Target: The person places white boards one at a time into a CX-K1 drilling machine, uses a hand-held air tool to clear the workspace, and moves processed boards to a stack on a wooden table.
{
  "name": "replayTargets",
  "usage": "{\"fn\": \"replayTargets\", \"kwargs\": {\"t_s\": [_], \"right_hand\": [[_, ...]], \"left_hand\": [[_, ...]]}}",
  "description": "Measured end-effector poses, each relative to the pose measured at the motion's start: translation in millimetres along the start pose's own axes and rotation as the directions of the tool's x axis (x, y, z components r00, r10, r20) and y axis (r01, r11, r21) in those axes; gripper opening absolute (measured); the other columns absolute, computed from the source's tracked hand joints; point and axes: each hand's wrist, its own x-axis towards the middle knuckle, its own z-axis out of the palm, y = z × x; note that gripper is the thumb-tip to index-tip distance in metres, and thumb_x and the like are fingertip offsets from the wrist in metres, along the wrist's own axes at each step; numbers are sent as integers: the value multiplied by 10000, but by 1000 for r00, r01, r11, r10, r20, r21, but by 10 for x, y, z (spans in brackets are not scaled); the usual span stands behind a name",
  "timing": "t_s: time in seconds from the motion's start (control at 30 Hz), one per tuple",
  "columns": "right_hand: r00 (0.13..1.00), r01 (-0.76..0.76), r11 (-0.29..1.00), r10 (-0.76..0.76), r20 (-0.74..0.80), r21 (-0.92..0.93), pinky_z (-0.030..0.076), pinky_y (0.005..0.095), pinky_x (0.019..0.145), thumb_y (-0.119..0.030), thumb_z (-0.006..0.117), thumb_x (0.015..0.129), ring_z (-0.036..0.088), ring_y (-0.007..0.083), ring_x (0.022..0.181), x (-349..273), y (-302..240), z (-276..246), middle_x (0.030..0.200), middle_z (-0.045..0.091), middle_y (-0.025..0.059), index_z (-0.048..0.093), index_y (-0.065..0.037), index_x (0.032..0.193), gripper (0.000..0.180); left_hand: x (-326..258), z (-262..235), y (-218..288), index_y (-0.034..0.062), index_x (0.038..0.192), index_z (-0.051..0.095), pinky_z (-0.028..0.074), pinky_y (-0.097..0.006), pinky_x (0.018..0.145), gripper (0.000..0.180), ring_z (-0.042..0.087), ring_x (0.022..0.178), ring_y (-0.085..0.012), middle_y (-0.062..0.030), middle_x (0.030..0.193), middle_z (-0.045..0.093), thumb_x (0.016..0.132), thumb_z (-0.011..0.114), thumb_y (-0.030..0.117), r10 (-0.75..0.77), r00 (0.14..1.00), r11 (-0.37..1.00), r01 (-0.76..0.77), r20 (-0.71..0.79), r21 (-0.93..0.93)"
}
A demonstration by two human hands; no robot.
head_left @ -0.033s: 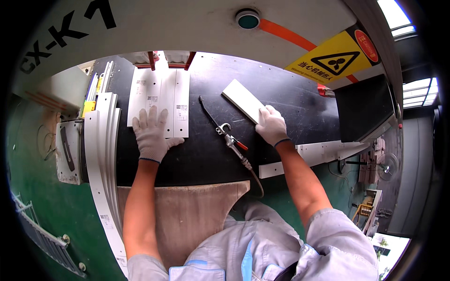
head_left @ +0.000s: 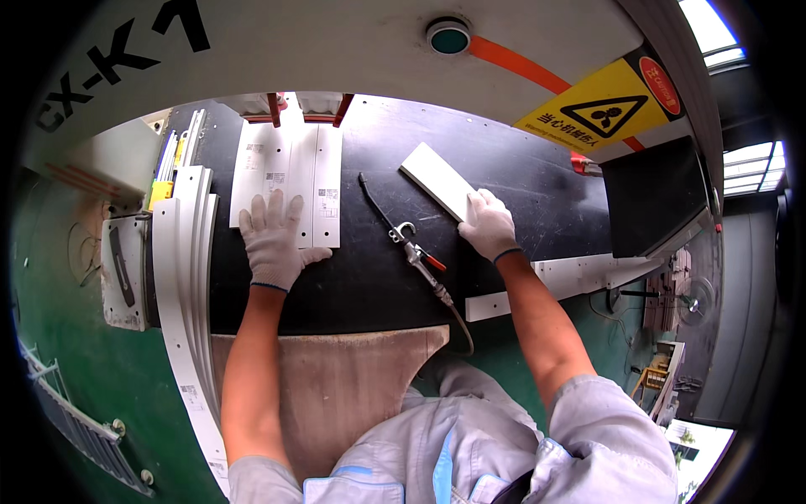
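My left hand (head_left: 273, 239), in a white knit glove, lies flat with fingers spread on the lower edge of a set of flat white panels (head_left: 294, 164) resting on the black work surface (head_left: 369, 286). My right hand (head_left: 487, 225), also gloved, grips the near end of a white rectangular plate (head_left: 435, 178) that lies at an angle on the black surface. Between the hands is a metal air blow gun (head_left: 411, 245) with a red lever, its hose trailing toward me.
Long curved white strips (head_left: 180, 277) are stacked along the left edge beside a grey plate (head_left: 122, 269). A white drilled strip (head_left: 571, 277) runs along the right edge below a black box (head_left: 655, 197). A white machine housing with a yellow warning sign (head_left: 609, 113) arches behind.
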Motion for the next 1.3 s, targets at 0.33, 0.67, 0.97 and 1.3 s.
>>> {"fn": "replayTargets", "kwargs": {"t_s": [0.33, 0.67, 0.97, 1.3], "right_hand": [[925, 380, 784, -321, -203, 490, 527, 485, 1112, -243, 862, 781, 622, 431, 1311, 433, -1036, -310, 1397, 655, 226, 699, -74, 1314, 582], [803, 581, 812, -583, -124, -54, 435, 543, 1165, -195, 653, 929, 547, 411, 1394, 1180, -2802, 205, 1505, 598, 216, 678, 3, 1341, 458], [887, 453, 890, -456, -74, -52, 324, 549, 1284, -222, 668, 940, 419, 461, 1547, 1466, -3094, 308, 1667, 450, 268, 491, 62, 1568, 711], [808, 567, 708, -375, -455, 422, 607, 465, 870, -153, 769, 949, 757, 378, 969, 371, -2581, -918, 1015, 760, 183, 653, -21, 1263, 360]], "left_hand": [[-13, -37, -89, 217, 1552, 580, 140, -678, 1288, 1158, 289, 1563, -460, -154, 1651, 423, 591, 845, 807, -27, 1000, 999, 27, -5, -46], [3, 17, -102, 235, 1652, 407, 127, -729, 1262, 1262, 251, 1569, -507, -188, 1687, 365, 629, 805, 858, -10, 1000, 995, 12, 22, -104], [-16, -16, -134, 246, 1722, 310, 110, -734, 1265, 1347, 234, 1583, -507, -181, 1704, 351, 628, 809, 851, -26, 999, 993, 30, 42, -112], [-96, 38, -155, 205, 1577, 554, 145, -702, 1275, 1164, 291, 1559, -481, -164, 1624, 459, 626, 831, 817, -17, 997, 990, 7, -73, -143]]}}
